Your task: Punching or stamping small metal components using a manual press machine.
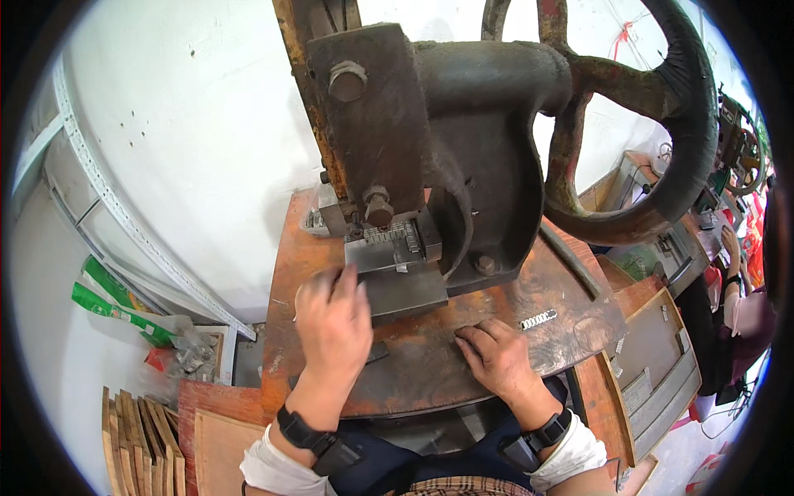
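My left hand point(333, 324) is raised at the front left edge of the press's steel die block point(397, 289). Its fingers are smeared by motion, so I cannot tell what they hold. Above the block stands the ram point(368, 116) of a heavy hand press, with a toothed metal piece point(387, 234) beneath it. A small bright scrap point(402, 267) lies on the block's top. My right hand point(496, 355) rests low over the wooden table point(413, 364), fingers curled together; anything in them is hidden. A pale linked metal strip point(539, 319) lies just beyond it.
A metal bar point(571, 263) lies right of the press base, under the large handwheel point(695, 107). Wooden trays point(662, 364) stand at the right, wooden slats point(141, 442) at lower left. Another person point(736, 322) is at work at the far right.
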`<move>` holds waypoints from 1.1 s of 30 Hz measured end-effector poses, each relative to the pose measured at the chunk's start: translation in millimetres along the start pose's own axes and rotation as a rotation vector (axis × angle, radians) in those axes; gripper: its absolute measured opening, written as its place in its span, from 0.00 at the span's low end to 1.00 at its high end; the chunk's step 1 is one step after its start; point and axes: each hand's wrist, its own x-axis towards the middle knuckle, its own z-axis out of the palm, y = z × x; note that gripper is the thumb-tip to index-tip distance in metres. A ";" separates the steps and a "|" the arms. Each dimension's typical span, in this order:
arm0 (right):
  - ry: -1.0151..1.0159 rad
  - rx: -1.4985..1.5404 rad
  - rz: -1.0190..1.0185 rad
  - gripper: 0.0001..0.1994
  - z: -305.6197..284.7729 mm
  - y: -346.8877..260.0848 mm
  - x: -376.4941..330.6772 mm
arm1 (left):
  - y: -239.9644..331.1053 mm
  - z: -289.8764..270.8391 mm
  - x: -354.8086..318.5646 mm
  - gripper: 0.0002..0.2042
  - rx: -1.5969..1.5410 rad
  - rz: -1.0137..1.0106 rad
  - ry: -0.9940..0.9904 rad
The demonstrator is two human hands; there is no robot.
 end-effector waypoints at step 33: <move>-0.057 -0.046 0.007 0.05 2.9 -0.9 -0.8 | -0.4 40.6 44.5 0.10 0.241 0.161 -0.002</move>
